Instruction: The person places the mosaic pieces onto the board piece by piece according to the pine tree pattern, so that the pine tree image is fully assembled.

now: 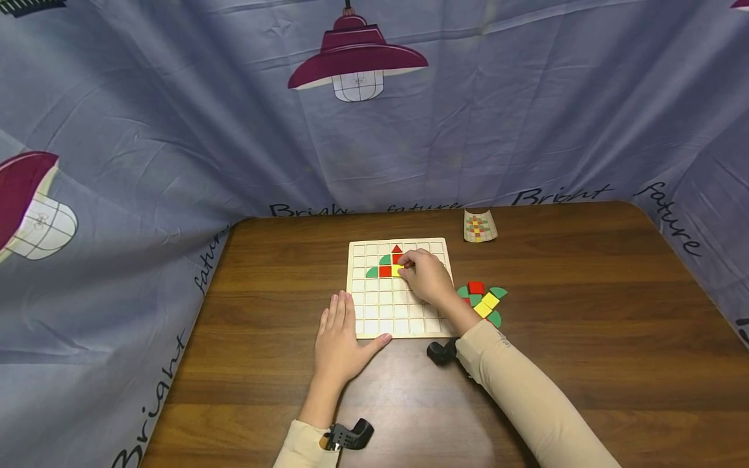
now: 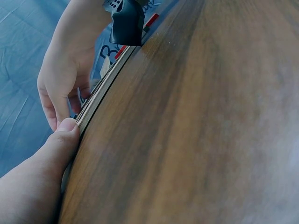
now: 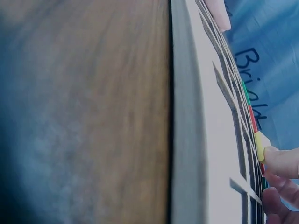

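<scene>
Pinches square yellow tile [image 3: 261,143] with right hand [image 1: 430,279] at pale wooden, square-gridded board [image 1: 386,312]; rests left hand [image 1: 338,344], straight-fingered, thumb splayed wide, against near-left corner.

Grid board [image 1: 386,312] on table [image 1: 585,312]; loose pieces [image 1: 483,309] right of board; card [image 1: 480,229] behind pieces.

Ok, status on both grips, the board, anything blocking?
Left grip resting against board. Right grip pinching yellow square. Loose pieces beside board, seemingly not blocking.
</scene>
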A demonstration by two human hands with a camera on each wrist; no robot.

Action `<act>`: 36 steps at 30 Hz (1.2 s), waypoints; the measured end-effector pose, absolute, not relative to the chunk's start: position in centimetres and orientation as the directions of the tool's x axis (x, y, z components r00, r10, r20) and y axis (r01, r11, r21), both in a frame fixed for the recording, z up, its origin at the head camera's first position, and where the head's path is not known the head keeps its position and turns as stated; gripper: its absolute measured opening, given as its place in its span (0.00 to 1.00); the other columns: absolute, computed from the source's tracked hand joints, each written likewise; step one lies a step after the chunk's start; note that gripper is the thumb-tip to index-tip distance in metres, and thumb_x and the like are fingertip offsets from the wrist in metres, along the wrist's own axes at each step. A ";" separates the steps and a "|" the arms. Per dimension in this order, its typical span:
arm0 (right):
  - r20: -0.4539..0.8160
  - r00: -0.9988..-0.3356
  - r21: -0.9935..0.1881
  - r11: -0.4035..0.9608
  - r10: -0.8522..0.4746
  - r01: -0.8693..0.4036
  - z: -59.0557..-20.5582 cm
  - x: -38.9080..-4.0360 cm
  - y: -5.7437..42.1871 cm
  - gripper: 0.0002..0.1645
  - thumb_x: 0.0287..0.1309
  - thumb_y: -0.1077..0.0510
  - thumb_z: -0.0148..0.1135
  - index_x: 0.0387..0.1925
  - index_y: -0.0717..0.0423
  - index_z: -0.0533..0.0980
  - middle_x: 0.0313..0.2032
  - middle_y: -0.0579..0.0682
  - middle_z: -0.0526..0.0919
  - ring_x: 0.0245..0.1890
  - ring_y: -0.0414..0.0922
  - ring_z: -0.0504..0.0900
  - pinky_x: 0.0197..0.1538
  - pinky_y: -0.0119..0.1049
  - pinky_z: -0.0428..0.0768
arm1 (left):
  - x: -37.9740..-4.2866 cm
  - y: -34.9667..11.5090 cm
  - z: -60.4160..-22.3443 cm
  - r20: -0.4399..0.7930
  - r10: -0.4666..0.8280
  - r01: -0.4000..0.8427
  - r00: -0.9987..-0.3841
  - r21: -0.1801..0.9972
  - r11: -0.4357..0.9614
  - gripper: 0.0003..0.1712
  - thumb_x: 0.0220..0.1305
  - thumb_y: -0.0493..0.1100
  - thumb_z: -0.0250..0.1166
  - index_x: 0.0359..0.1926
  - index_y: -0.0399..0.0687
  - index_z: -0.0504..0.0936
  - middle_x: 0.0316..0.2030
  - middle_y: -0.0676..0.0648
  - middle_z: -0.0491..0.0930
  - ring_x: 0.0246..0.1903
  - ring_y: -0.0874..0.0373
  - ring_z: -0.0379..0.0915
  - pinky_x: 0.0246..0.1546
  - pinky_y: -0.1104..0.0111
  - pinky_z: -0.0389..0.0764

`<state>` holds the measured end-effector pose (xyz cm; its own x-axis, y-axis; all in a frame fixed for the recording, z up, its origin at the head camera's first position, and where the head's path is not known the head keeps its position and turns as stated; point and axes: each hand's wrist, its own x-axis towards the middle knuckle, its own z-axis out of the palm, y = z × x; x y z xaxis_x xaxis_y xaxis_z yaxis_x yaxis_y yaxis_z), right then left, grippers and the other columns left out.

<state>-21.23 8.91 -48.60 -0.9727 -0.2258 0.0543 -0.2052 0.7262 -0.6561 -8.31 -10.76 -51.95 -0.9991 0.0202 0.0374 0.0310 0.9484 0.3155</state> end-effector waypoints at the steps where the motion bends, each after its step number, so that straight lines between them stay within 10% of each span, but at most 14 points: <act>1: 0.053 -0.973 -0.657 0.725 -0.227 -0.205 -48.6 -21.2 8.9 0.07 0.62 0.57 0.67 0.42 0.51 0.82 0.39 0.48 0.82 0.41 0.46 0.82 0.46 0.44 0.80 | -8.3 -10.7 -51.9 0.038 0.020 0.031 -0.999 0.316 0.948 0.70 0.52 0.86 0.50 0.78 0.39 0.47 0.79 0.42 0.46 0.79 0.51 0.37 0.79 0.56 0.46; 36: 0.063 -0.969 -0.667 0.712 -0.239 -0.220 -48.9 -21.3 9.0 0.11 0.57 0.57 0.71 0.42 0.54 0.84 0.32 0.47 0.80 0.33 0.44 0.76 0.37 0.36 0.74 | -8.3 -10.7 -52.0 0.047 0.021 0.035 -0.999 0.319 0.947 0.70 0.52 0.86 0.49 0.78 0.39 0.48 0.79 0.42 0.46 0.79 0.50 0.38 0.79 0.55 0.46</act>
<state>-21.25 8.97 -48.87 -0.9689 -0.2394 0.0633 -0.2195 0.7122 -0.6668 -8.31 -10.73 -51.96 -0.9987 0.0210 0.0474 0.0351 0.9472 0.3188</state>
